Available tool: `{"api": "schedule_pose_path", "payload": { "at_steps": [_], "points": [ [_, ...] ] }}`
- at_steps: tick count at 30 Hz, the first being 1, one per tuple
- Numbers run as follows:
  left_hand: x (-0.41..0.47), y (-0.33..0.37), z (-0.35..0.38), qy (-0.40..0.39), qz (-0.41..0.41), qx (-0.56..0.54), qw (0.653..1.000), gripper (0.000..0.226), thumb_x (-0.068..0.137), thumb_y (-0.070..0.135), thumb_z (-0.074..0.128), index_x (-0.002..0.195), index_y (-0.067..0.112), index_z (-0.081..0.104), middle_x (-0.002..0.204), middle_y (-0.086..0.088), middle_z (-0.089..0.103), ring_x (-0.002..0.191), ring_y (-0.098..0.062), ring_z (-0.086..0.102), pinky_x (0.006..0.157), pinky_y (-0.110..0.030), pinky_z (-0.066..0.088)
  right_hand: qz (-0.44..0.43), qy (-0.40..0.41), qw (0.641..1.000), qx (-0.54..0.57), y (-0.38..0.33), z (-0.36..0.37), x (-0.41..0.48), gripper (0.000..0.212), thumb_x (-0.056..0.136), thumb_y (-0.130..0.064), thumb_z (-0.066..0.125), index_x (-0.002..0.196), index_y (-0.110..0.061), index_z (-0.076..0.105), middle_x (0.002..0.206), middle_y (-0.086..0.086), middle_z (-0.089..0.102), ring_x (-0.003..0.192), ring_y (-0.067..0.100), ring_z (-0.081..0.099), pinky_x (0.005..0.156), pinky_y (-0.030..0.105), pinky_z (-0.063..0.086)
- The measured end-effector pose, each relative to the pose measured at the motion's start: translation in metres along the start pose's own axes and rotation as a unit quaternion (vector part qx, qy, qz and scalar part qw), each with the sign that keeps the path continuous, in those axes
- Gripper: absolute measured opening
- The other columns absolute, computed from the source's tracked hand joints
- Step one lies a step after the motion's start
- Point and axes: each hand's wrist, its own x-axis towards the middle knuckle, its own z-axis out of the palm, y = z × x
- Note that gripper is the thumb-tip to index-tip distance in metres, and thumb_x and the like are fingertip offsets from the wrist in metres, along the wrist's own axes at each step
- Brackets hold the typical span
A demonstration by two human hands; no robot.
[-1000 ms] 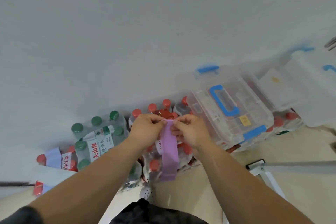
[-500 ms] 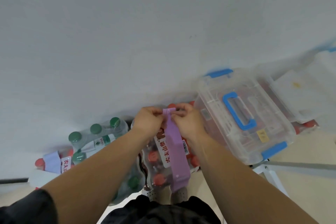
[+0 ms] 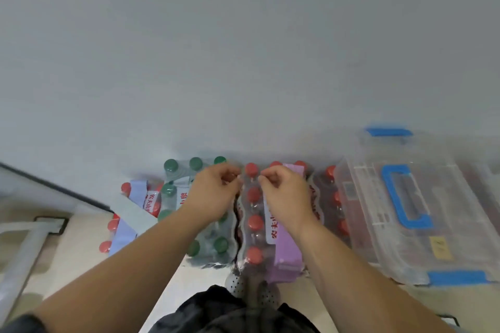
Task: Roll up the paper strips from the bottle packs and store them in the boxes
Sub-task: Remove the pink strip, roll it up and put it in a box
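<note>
Holding the left hand (image 3: 213,194) and right hand (image 3: 284,197) just apart at frame centre, fingers curled tight; pinching film or nothing, impossible to tell. Hovering over the glossy shrink-wrapped red-capped pack (image 3: 254,224), with the matte purple paper strip (image 3: 286,254) lying flat lengthwise along it, passing behind the right wrist. Facing a clear, rigid plastic box (image 3: 460,224) at right, lid bearing a blue handle.
</note>
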Motion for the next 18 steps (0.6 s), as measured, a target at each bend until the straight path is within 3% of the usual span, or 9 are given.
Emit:
{"api": "schedule_pose_path", "payload": {
  "at_steps": [3, 8, 12, 18],
  "points": [
    [-0.019, -0.024, -0.032, 0.059, -0.033, 0.018, 0.998, 0.012, 0.085, 0.03, 0.071, 0.096, 0.029, 0.071, 0.088, 0.008, 0.074, 0.076, -0.012, 0.07, 0.083, -0.036, 0.058, -0.026, -0.061, 0.998, -0.005, -0.017, 0.03, -0.001, 0.006, 0.09, -0.022, 0.071, 0.086, -0.025, 0.072, 0.078, -0.016, 0.07, 0.077, -0.005, 0.065, 0.072, 0.013, 0.047],
    [-0.05, -0.073, -0.095, 0.119, -0.071, 0.103, 0.985, 0.014, 0.089, 0.033, 0.066, 0.102, 0.029, 0.07, 0.09, 0.016, 0.071, 0.074, 0.001, 0.065, 0.066, -0.02, 0.053, -0.079, -0.177, 0.98, -0.051, -0.059, 0.074, -0.018, 0.004, 0.094, -0.029, 0.068, 0.093, -0.027, 0.072, 0.089, -0.015, 0.072, 0.083, 0.0, 0.068, 0.071, 0.02, 0.057],
    [-0.063, -0.132, -0.134, 0.142, -0.118, 0.163, 0.969, 0.017, 0.087, 0.036, 0.064, 0.102, 0.028, 0.07, 0.093, 0.012, 0.073, 0.081, -0.012, 0.066, 0.078, -0.029, 0.053, -0.124, -0.227, 0.959, -0.112, -0.077, 0.122, -0.03, 0.008, 0.093, -0.03, 0.066, 0.09, -0.025, 0.071, 0.091, -0.011, 0.073, 0.085, 0.01, 0.069, 0.081, 0.037, 0.059],
    [-0.045, -0.221, -0.187, 0.096, -0.141, 0.175, 0.97, 0.022, 0.086, 0.035, 0.063, 0.105, 0.026, 0.07, 0.097, 0.009, 0.073, 0.079, -0.013, 0.066, 0.071, -0.025, 0.049, -0.13, -0.245, 0.944, -0.178, -0.109, 0.213, -0.032, 0.012, 0.092, -0.031, 0.067, 0.1, -0.024, 0.073, 0.102, -0.006, 0.074, 0.09, 0.013, 0.066, 0.084, 0.03, 0.054]
  ]
}}
